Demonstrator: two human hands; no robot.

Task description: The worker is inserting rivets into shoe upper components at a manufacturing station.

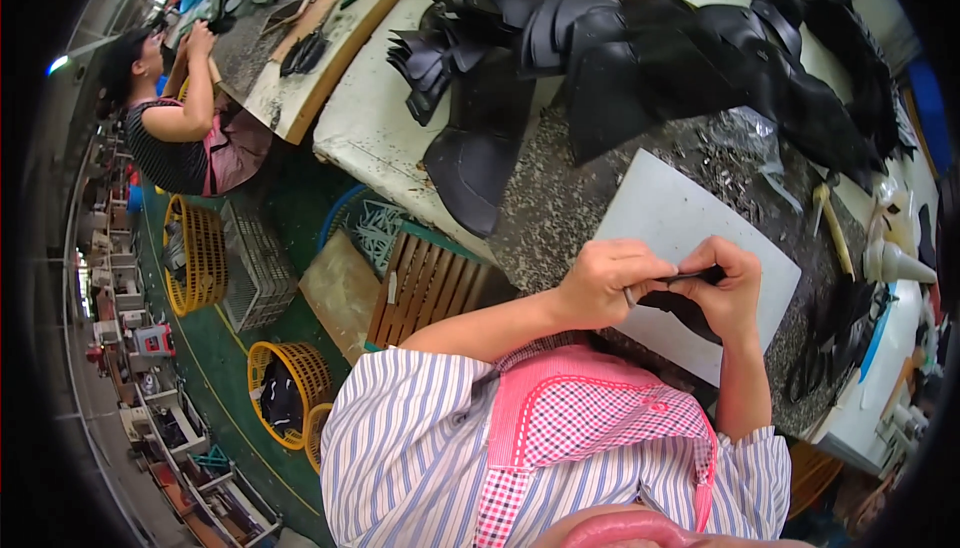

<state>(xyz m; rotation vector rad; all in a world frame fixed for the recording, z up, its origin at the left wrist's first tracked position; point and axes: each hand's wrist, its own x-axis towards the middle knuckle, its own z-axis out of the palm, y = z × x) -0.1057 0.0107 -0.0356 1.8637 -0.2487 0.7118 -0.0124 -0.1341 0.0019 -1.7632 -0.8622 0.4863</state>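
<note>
Both my hands are over a white board (655, 198) on the worktable. My left hand (612, 283) and my right hand (728, 288) pinch the upper edge of a small black leather-like piece (690, 314) between thumbs and fingers. The edge looks folded over where the fingertips press it. The rest of the piece hangs down over the board, partly covered by my fingers. Beyond the board lies a long heap of black leather-like cut pieces (640, 58), some stacked in overlapping layers.
Dark scraps (560, 188) litter the tabletop. To the right lie a tool with a pale handle (835, 233) and a whitish cone (900, 264). Yellow baskets (290, 388), a grey crate (258, 273) and a slatted wooden stand (425, 288) fill the left floor. Another person (185, 123) works at the far left.
</note>
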